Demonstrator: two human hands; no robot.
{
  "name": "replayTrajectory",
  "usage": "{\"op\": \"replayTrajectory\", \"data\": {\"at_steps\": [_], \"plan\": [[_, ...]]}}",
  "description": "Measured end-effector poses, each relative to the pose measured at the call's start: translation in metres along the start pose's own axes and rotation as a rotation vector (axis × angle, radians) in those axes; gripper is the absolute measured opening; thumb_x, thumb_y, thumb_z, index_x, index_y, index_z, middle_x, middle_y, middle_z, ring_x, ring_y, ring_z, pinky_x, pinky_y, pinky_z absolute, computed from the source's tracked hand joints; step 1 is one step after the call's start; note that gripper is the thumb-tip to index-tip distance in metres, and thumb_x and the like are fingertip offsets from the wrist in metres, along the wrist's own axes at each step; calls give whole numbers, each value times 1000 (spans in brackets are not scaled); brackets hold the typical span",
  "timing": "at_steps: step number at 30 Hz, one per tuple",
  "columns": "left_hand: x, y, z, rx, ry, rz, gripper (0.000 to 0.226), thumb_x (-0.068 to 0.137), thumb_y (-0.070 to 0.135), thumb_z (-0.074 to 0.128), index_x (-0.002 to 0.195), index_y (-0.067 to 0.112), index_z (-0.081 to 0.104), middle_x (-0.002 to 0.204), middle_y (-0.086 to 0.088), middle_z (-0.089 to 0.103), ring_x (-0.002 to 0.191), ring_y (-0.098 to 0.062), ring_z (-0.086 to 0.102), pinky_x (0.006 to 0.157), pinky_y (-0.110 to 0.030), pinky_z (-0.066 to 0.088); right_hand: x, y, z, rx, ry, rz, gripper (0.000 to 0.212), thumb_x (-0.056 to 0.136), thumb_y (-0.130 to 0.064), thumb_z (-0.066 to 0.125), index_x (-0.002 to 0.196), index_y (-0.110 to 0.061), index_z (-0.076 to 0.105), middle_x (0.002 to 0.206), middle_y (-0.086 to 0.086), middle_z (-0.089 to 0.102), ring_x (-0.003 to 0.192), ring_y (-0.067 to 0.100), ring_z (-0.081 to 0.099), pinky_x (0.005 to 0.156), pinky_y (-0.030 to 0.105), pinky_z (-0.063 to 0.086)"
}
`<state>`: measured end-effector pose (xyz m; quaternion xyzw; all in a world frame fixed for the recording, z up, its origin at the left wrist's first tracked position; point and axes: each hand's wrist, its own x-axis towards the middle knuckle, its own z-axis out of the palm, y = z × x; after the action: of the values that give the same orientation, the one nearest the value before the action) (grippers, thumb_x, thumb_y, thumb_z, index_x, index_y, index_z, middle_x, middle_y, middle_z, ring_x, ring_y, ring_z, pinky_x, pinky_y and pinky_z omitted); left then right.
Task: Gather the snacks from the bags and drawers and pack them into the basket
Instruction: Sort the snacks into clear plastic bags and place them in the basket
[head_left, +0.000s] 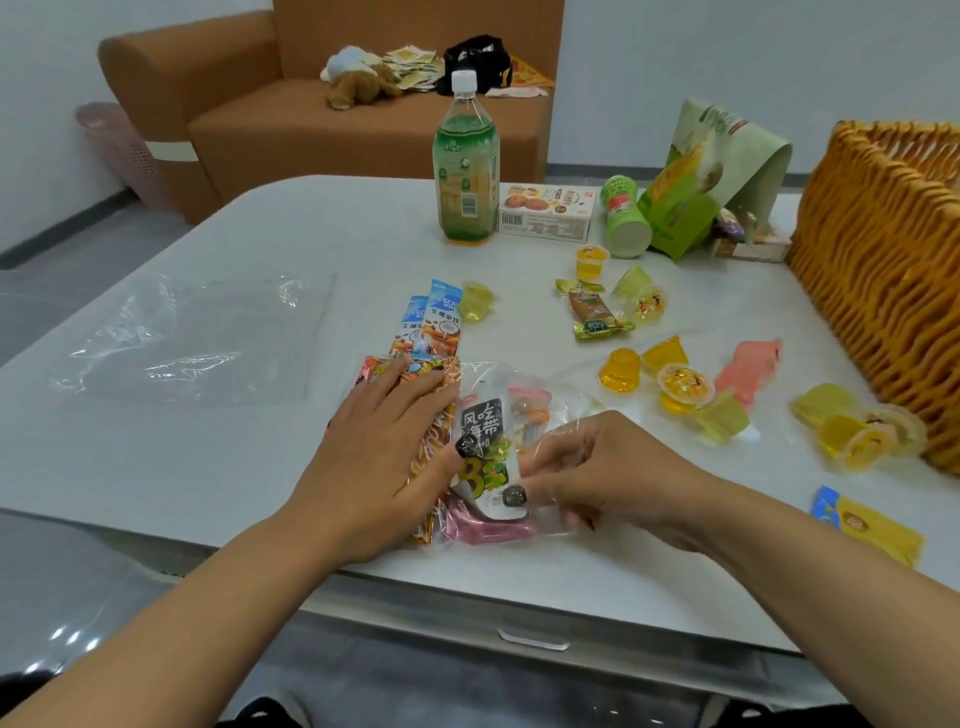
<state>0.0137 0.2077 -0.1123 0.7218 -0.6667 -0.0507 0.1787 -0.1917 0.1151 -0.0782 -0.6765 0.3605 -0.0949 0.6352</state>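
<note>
Resting flat on a pile of snack packets at the near edge of the white table (260, 228), the left hand (376, 447) lies with fingers straight and spread over an orange patterned packet (415, 376), its thumb touching a white seaweed packet (485, 441) with black lettering. The right hand (587, 467) curls its fingers around a clear plastic bag (524, 410) that wraps this seaweed packet and some small pink and orange sweets, pinching the film just beside the packet's lower end. Two blue-topped coffee sachets (431, 322) stick out from beneath the pile, pointing away from the person. Yellow jelly cups (670, 374) and wrapped candies (597, 312) lie scattered across the table to the right, some touching one another. The woven orange basket (878, 280) stands at the right edge of the table, with a few jelly cups touching its base. Farther back stand a green drink bottle (465, 171), upright, a biscuit box (545, 213) beside it, a green tube can (626, 218) lying tilted, and a green paper bag (711, 176) folded over. An empty clear bag (197, 338) lies flat to the left. A brown sofa (311, 119) sits behind the table.
</note>
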Motion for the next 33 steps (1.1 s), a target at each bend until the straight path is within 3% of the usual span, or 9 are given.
{"op": "replayTrajectory", "data": {"at_steps": [4,10,12,14,17,21,25,28,33], "plan": [[0,-4,2,9,8,32,80,85,71,19,150,28,35,158,13,25,150,-7,3,123,-37,7,-3,-2,-4,-248,-43,-70,18,69,-13,85,76,-7,70,47,-8,60,38,3,47,43,17,39],[-2,-3,0,21,1,56,94,80,86,4,150,31,34,159,14,24,150,-7,1,123,-37,5,4,21,13,-465,208,-267,44,54,-38,92,66,-27,50,52,-21,53,49,-1,45,48,14,35],[-2,-1,-1,21,1,58,94,80,86,4,150,31,34,159,14,24,150,-8,1,122,-35,4,8,31,12,-437,286,-419,40,53,-46,89,75,-34,57,69,-25,54,66,-5,49,60,10,38],[-2,-1,-2,23,-7,54,93,80,85,2,150,32,33,159,14,23,150,-7,0,122,-34,2,12,39,10,-449,308,-535,41,56,-62,78,91,-42,69,106,-23,52,104,-4,47,90,14,37],[-1,-3,-1,8,-23,42,91,81,82,-3,150,34,31,160,15,20,150,-7,-1,123,-37,4,16,46,10,-587,144,-527,31,71,-76,52,102,-73,53,147,-27,24,142,13,13,117,41,10],[-1,-3,0,-41,-14,38,92,80,80,-11,148,36,33,159,15,23,150,-8,1,123,-38,4,14,41,8,-800,-11,-465,34,84,-68,34,115,-71,47,157,-27,-7,139,2,-30,112,38,-22],[2,-2,-2,-83,-6,30,95,80,81,-11,147,34,37,158,14,26,150,-8,3,123,-36,4,18,33,7,-613,-48,-462,37,92,-40,49,121,-63,50,156,-22,22,147,3,3,119,53,0],[3,-5,-1,-85,-5,18,94,80,80,-10,147,34,37,158,14,28,150,-8,4,122,-34,5,16,32,0,-294,-18,-402,54,90,0,56,130,-38,58,140,-13,52,134,2,41,115,39,32],[5,-5,0,-67,-6,20,96,80,81,-9,147,32,38,157,10,30,150,-12,7,122,-38,8,8,38,2,-173,100,-468,54,87,12,58,114,-34,67,121,-21,64,121,-5,53,99,14,42]]}}
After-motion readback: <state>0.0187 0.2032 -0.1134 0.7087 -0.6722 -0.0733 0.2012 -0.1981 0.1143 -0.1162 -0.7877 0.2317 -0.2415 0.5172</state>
